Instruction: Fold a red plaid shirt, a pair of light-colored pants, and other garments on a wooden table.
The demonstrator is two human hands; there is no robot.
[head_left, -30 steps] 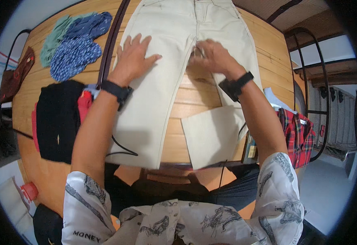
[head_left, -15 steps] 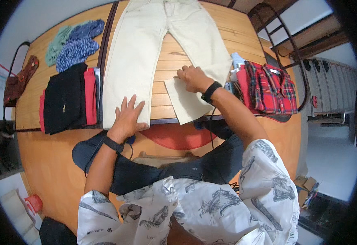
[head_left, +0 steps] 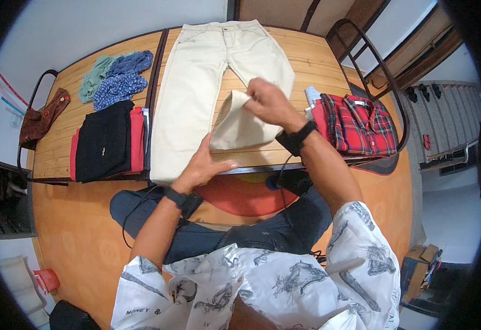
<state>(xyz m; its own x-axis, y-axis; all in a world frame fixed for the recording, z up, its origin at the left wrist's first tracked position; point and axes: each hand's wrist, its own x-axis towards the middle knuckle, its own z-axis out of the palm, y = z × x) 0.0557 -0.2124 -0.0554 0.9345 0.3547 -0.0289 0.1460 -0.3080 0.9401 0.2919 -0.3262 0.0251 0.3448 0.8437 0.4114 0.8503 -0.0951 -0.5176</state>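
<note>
Cream trousers (head_left: 190,93) lie spread on the wooden table, waistband at the far side. The left leg is laid out flat to the near edge. The lower end of the right leg (head_left: 243,124) is lifted and bent, its hem opening showing. My right hand (head_left: 273,104) is closed on that hem, with the fingertips partly hidden. Between the two legs, close to the near edge, my left hand (head_left: 201,165) has its thumb and fingers apart; its fingertips reach the lifted cloth and it grips nothing.
Left of the trousers sits a folded pile with a black garment (head_left: 104,140) on top; crumpled blue and green clothes (head_left: 119,82) lie behind it. A folded red plaid shirt (head_left: 361,126) tops the right pile. Metal rails (head_left: 381,55) bound the table's sides. A brown cloth (head_left: 45,118) hangs at far left.
My right hand has raised the right leg's hem and moved it toward the left leg. My left hand has come off the left leg's hem and shifted right. The view now takes in the waistband.
</note>
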